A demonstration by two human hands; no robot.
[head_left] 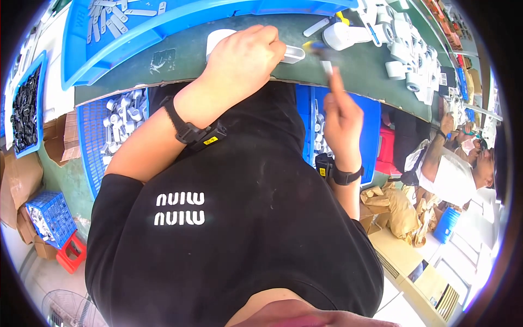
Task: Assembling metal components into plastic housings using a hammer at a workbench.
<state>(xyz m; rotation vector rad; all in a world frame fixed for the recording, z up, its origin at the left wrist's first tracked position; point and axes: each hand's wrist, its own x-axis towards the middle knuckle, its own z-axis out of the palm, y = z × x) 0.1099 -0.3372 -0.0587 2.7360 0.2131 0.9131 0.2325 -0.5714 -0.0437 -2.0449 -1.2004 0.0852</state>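
My left hand [245,57] is closed over a white plastic part on the green worktable [188,57]. The part's rounded body [218,39] shows on one side of the hand and its narrow handle [295,54] on the other. To the right, my right hand [344,117] grips a small hammer [325,54], its index finger stretched along the handle. Motion smears the hammer's head, which looks dark with a yellow end. Just beyond it lie a white scoop-like part [339,36] and a flat white strip [316,26].
A blue tray [109,57] with flat grey strips stands at the back left. White round parts [400,43] are heaped at the right. Below the table edge are blue crates [93,136] of white parts. Another person's arm [434,155] is at the far right.
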